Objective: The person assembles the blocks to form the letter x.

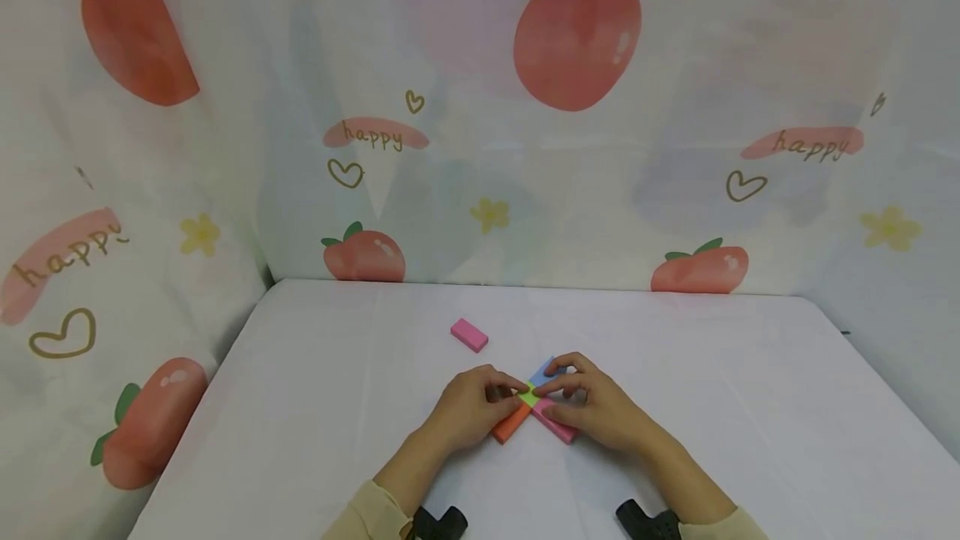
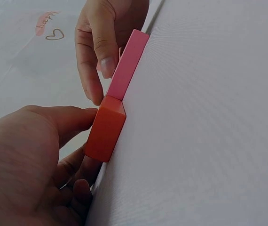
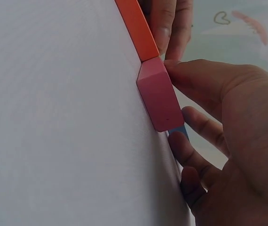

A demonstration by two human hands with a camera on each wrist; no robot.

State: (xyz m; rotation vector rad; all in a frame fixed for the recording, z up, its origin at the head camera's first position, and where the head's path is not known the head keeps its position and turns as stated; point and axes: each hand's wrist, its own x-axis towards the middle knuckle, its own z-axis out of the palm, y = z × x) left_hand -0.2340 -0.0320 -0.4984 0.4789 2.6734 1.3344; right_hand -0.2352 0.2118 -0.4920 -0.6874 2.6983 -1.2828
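In the head view, a green piece (image 1: 529,395) lies among an orange block (image 1: 512,425), a pink block (image 1: 557,423) and a blue block (image 1: 542,372), forming an X. My left hand (image 1: 471,408) has its thumb on the orange block (image 2: 106,129) and its index fingertip at the green piece. My right hand (image 1: 600,408) rests its thumb on the pink block (image 3: 161,101), index fingertip at the green piece, with other fingers by the blue block. The fingers partly cover the blocks. Neither hand lifts anything.
Another pink block (image 1: 469,335) lies apart, beyond the hands on the white tabletop (image 1: 300,407). Black wrist devices (image 1: 439,523) show at the bottom beside the sleeves (image 1: 367,515). A fruit-patterned curtain (image 1: 450,40) hangs behind and to the left.
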